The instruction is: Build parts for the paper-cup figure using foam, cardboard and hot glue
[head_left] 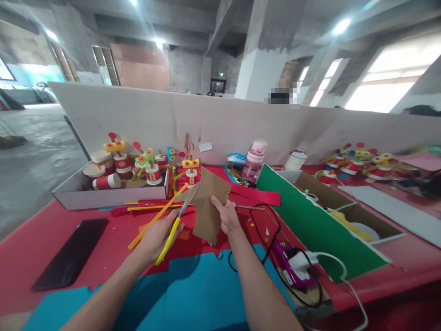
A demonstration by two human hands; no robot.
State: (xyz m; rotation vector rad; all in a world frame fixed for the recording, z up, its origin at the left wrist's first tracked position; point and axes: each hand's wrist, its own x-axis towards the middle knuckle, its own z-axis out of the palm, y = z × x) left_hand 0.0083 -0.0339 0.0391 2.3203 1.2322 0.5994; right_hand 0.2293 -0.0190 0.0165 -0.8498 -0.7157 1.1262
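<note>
My left hand (159,235) is closed round a pair of scissors with yellow handles (168,242). Their blades point up and away, touching or lying just by the left edge of a brown piece of cardboard (208,209). My right hand (227,215) pinches that cardboard at its right side, thumb on top. The cardboard has an irregular, angular outline and is held up above the table. Behind it stands a paper-cup figure (191,174) with a yellow head. Yellow and red paper strips (151,220) lie beyond my left hand.
Blue sheets (193,285) cover the near red table. A black phone-like slab (72,253) lies left, below a white box (113,200) of cup figures. At right are a green-sided divided box (317,225) and a purple power strip (292,266) with cables. A white partition (220,124) rises behind.
</note>
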